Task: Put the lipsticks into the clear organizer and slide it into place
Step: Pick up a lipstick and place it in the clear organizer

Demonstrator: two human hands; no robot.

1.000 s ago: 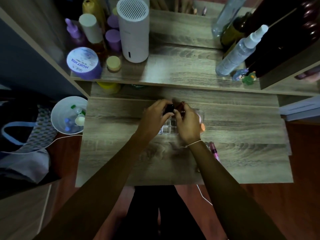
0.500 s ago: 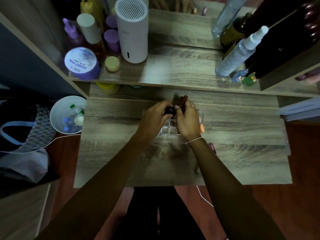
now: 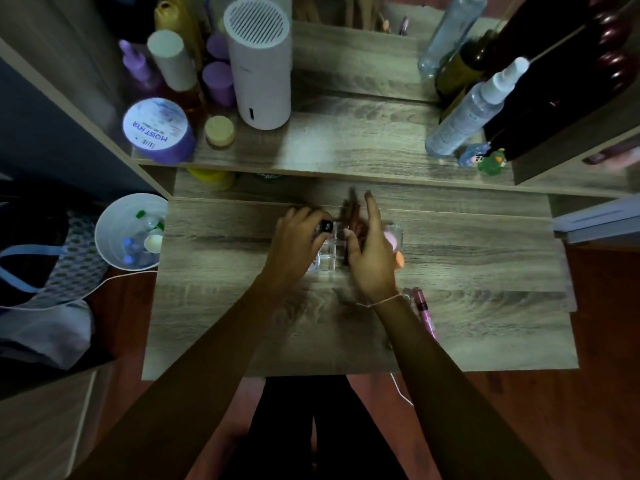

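Observation:
The clear organizer (image 3: 328, 258) sits in the middle of the wooden desk (image 3: 467, 327), mostly hidden by both hands. My left hand (image 3: 298, 242) grips a black lipstick (image 3: 326, 226) at the organizer's left rear. My right hand (image 3: 370, 258) hovers over the organizer's right part with fingers spread; a dark red lipstick (image 3: 351, 216), blurred, stands by its fingers, and whether they hold it is unclear. A pink and an orange item (image 3: 394, 244) show at the organizer's right side. A pink lipstick (image 3: 425, 311) lies on the desk beside my right wrist.
A raised shelf (image 3: 346, 147) behind the desk carries a white cylinder (image 3: 258, 64), a purple jar (image 3: 156, 131), bottles, a spray bottle (image 3: 471, 109) and small figurines (image 3: 483, 159). A white bin (image 3: 130, 232) stands left of the desk. A thin cable (image 3: 398, 389) hangs off the front edge.
My right hand has opened and lifted off the dark red lipstick, fingers now spread. My left hand stays on the black lipstick at the organizer.

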